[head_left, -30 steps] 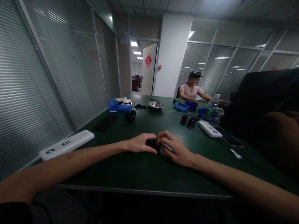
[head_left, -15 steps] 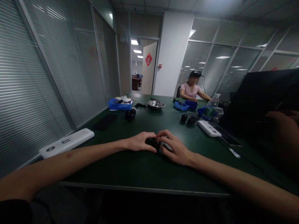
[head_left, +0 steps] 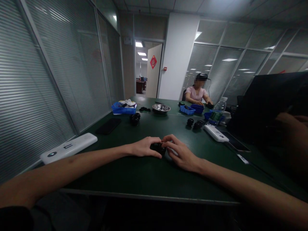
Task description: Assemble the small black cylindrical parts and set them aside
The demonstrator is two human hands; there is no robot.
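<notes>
Between my hands, low over the dark green table, is a small black rounded part, too dark to name its kind. My left hand is wrapped round its left side, thumb near me and fingers on the far side. My right hand meets the part from the right with bent fingers, its fingertips at the part's top and right side. Whether those fingertips pinch a smaller piece is hidden. Similar black round parts stand beyond my left hand, and more black parts lie beyond my right.
A steel bowl, blue trays and a water bottle stand farther back. White power banks and phones lie at both sides. A black screen-like panel rises at right. A co-worker sits across the table.
My right fingers have shifted slightly on the black part, while my left hand keeps its hold. Across the table, the co-worker's hand now has a dark object at it.
</notes>
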